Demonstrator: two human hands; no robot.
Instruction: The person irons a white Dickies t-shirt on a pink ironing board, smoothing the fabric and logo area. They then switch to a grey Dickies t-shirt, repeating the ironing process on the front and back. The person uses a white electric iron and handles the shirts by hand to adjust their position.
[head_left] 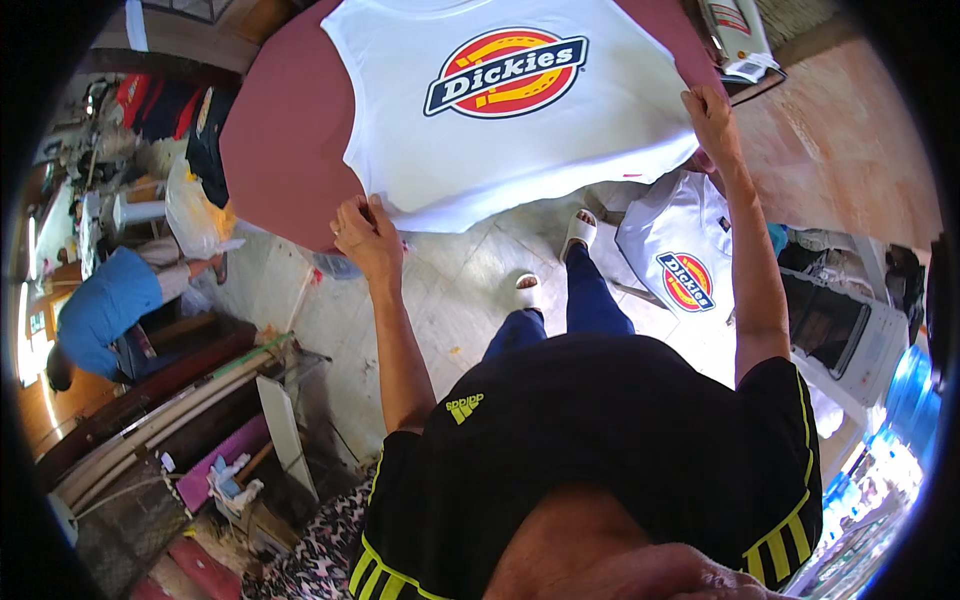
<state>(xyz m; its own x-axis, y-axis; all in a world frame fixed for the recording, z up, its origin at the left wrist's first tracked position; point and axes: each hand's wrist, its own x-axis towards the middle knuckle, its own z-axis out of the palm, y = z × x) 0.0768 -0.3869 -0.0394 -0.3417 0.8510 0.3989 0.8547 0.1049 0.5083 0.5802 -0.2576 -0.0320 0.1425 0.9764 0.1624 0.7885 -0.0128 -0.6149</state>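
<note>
Landmark: the maroon table [285,130]. The left hand [365,232] sits at the table's near edge, fingers closed on the lower left corner of the white shirt [500,150]. From that grip the shirt lies away from the person, spread flat over the tabletop — its long axis runs from hem to collar, printed emblem facing up. Across the hem, past the table's right side, the right hand [712,118] pinches the lower right corner. Both hands are on the cloth, neither nearer. Below the table's right end, a second folded white shirt [680,255] lies.
</note>
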